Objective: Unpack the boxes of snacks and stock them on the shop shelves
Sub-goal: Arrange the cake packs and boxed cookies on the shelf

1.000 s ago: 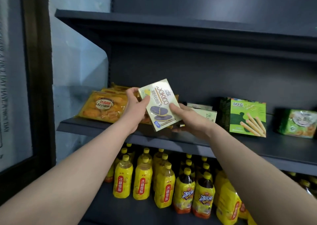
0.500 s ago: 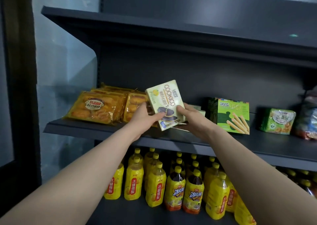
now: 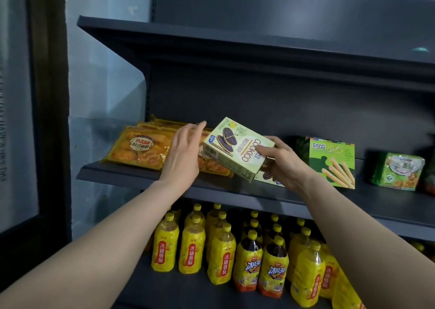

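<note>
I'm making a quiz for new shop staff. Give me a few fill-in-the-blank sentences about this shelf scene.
The hand gripping the COOKICO box is the person's ___ one.
The bottles on the lower shelf have ___ caps.
The biscuit-stick box is coloured ___.
Missing words: right, yellow, green.

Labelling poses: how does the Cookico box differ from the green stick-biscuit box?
Cookico box is tilted, held in the right hand; green box stands upright on the shelf, untouched. Cookico box is pale yellow and pictures dark sandwich cookies; green box pictures biscuit sticks. Both are rectangular snack cartons.
</note>
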A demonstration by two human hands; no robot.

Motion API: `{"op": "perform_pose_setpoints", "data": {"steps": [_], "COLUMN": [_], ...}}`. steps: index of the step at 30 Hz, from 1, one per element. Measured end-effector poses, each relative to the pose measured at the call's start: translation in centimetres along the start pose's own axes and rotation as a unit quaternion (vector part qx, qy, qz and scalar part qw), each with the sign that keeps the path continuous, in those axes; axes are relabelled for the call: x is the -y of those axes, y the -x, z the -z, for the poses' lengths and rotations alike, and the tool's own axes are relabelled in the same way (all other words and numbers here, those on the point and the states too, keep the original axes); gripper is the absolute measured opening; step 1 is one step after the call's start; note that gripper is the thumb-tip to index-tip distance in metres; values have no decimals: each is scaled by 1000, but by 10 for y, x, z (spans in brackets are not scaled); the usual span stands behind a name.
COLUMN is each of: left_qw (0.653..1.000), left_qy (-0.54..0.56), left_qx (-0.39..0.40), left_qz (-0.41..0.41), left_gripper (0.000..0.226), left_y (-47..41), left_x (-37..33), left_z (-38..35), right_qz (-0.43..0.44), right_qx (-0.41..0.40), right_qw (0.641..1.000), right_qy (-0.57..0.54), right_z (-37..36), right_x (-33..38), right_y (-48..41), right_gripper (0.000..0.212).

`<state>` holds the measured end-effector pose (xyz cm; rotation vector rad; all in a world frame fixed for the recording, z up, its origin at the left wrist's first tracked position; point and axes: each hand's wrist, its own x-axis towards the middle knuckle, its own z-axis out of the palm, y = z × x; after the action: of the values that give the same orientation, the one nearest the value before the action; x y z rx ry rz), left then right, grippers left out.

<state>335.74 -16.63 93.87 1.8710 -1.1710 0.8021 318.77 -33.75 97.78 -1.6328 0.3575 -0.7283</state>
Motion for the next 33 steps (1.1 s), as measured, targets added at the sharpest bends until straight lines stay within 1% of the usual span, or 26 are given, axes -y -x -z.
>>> {"op": "perform_pose_setpoints", "data": {"steps": [1, 3, 4, 5, 7, 9, 11, 13, 14, 16, 18, 19, 20, 22, 24, 26, 27, 28, 29, 30, 31, 33], "left_qw": [1000, 998, 995, 986, 950, 918, 895, 878, 871, 840, 803, 796, 797, 807, 822, 868, 896, 922, 941, 947, 941, 899], "left_qy": [11, 39, 70, 113, 217, 287, 344, 384, 403, 465, 517, 524, 520, 510, 491, 412, 364, 318, 285, 272, 282, 344], "left_qx": [7, 30, 51, 82, 161, 210, 216, 214, 210, 183, 162, 164, 172, 179, 194, 228, 221, 191, 150, 125, 123, 160], "left_qz": [23, 41, 59, 90, 159, 174, 185, 188, 188, 212, 246, 254, 252, 237, 213, 157, 127, 110, 105, 115, 141, 219], "left_gripper": [86, 65, 53, 46, 52, 58, 68, 74, 74, 70, 66, 65, 66, 69, 84, 97, 96, 88, 76, 64, 54, 46], "left_y": [0, -1, -2, -3, -6, -7, -5, -3, -3, -2, -3, -5, -6, -8, -8, -4, -3, -2, -1, -1, -2, -5], "left_x": [1, 0, -5, -11, -20, -25, -25, -25, -26, -30, -33, -35, -35, -34, -31, -32, -34, -34, -36, -36, -35, -31], "left_z": [1, 3, 5, 7, 8, 7, 2, -4, -7, -10, -11, -10, -11, -12, -11, -10, -10, -9, -7, -5, -3, -2], "right_qz": [3, 10, 12, 13, 16, 19, 28, 34, 32, 26, 26, 28, 31, 38, 38, 21, 15, 12, 11, 12, 16, 36], "right_qx": [2, 6, 12, 22, 48, 52, 34, 9, -2, -7, 15, 27, 32, 10, -26, -53, -61, -64, -63, -62, -62, -51], "right_qw": [1000, 1000, 999, 999, 997, 997, 999, 999, 999, 999, 1000, 999, 999, 999, 999, 998, 998, 997, 997, 997, 998, 997], "right_qy": [13, 28, 31, 37, 55, 50, 15, -7, 1, 20, 1, -9, -11, 8, 24, 22, 30, 42, 45, 39, 29, 49], "right_z": [2, 4, 5, 6, 9, 13, 16, 18, 18, 21, 25, 26, 26, 25, 24, 24, 24, 23, 23, 22, 22, 22], "right_x": [-2, -2, -2, -2, -2, 1, 5, 6, 6, 3, 2, 3, 5, 9, 11, 13, 14, 16, 18, 20, 22, 23], "right_y": [-1, -1, -1, -1, 0, 2, 4, 4, 5, 5, 5, 7, 8, 8, 4, 2, 0, 0, 1, 1, 1, 1], "right_gripper": [18, 19, 21, 24, 29, 35, 46, 49, 47, 48, 49, 49, 48, 42, 33, 38, 41, 41, 39, 37, 37, 37]}}
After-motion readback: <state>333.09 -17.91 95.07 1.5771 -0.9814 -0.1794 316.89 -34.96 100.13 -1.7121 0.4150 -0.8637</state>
